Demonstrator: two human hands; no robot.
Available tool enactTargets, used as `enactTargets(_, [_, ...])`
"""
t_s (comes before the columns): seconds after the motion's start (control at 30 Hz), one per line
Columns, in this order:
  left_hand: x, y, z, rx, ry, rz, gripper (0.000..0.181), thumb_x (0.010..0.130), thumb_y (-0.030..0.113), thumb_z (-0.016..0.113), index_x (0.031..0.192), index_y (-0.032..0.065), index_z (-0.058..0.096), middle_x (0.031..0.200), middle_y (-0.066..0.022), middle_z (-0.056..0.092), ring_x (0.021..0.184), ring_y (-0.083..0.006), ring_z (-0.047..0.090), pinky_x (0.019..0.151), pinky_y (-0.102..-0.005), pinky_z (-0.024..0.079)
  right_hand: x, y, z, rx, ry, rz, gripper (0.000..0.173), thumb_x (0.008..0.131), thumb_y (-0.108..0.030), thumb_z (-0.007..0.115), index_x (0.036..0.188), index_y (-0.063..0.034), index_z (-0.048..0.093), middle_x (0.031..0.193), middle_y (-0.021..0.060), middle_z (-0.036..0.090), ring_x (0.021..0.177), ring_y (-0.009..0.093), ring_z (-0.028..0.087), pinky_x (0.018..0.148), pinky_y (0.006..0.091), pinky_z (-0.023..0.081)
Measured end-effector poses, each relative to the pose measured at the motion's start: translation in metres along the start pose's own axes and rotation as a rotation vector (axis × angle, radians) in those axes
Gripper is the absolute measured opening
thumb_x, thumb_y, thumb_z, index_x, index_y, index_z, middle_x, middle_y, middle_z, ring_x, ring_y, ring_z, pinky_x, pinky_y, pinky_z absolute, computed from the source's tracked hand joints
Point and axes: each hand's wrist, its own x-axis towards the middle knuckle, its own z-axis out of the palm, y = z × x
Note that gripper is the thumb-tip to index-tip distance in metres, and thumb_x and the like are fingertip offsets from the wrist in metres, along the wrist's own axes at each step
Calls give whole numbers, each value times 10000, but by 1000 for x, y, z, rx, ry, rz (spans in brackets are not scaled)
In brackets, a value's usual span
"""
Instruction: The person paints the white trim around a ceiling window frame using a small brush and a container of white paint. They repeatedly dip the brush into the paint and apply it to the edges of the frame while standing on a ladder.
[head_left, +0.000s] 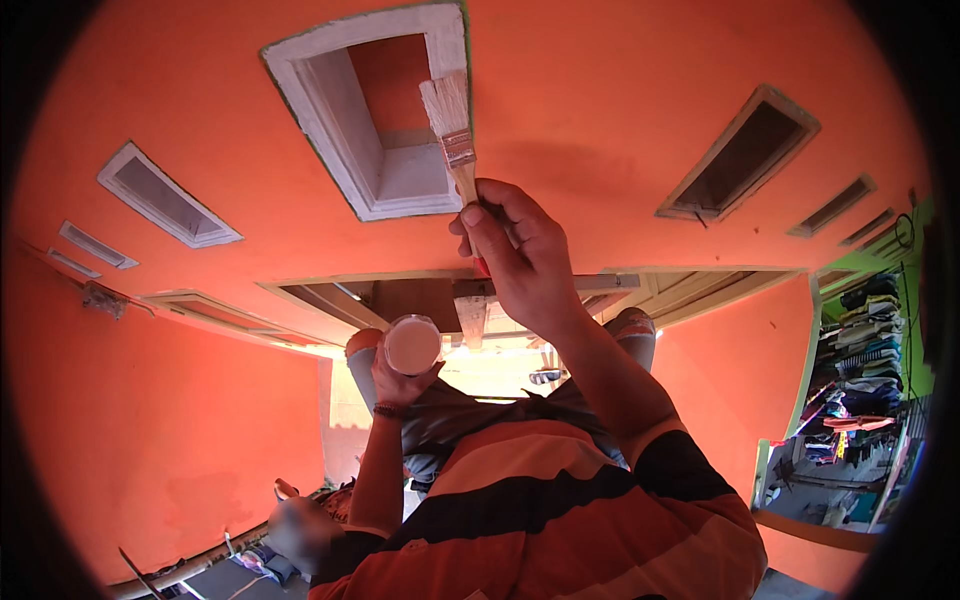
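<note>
A flat paintbrush (452, 120) with white paint on its bristles is held by its wooden handle between the thumb and fingers of my right hand (525, 247). Its bristles lie over the right side of a white-painted frame (322, 135) around an opening in the orange wall; whether they touch it I cannot tell. Lower and to the left, my left hand (403, 382) grips a clear cup of whitish paint (412, 345), seen from above.
More framed vent openings line the orange wall, one white (169, 195) at left and one brownish (742, 154) at right. Below lies a door frame (622, 282). Hanging clothes (870, 352) fill the right side. A person with a blurred head (300, 532) is at lower left.
</note>
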Motion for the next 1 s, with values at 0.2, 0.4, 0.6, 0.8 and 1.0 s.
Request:
enactTargets(0.2, [3,10,-5,-45,-10,-18,909,605,353,964,1336,54,515,1241,-143,663,1108,-312,678,941,-425,560,12,21,-5,-34,71,94,250,1034,-134,591,1188,62,581,886,99,703,747,131,664,699,286,558])
enactTargets(0.4, [-1,2,-1,-21,-6,-15,907,604,358,965,1331,56,514,1242,-147,662,1114,-314,676,940,-428,560,-4,13,-1,-42,53,43,237,1065,-147,564,1214,37,584,910,60,684,759,88,606,689,256,522])
enactTargets(0.6, [-2,-2,0,-18,-13,-15,925,599,380,964,1336,55,509,1240,-148,661,1107,-326,676,934,-435,561,4,30,-6,-15,107,122,245,1027,-135,601,1179,57,592,872,96,707,755,133,680,687,291,556])
enactTargets(0.8, [-1,-1,-1,-16,-25,-9,930,596,374,967,1340,56,507,1239,-144,661,1100,-321,677,936,-429,558,-15,24,-3,-62,64,97,237,1023,-128,602,1175,53,598,867,91,705,749,137,679,693,294,558])
enactTargets(1.0, [-3,-5,2,-22,8,26,940,594,370,967,1349,54,504,1250,-147,655,1106,-321,674,938,-428,556,3,32,-3,-42,140,101,233,1022,-133,599,1171,45,600,864,89,701,732,125,661,680,289,548])
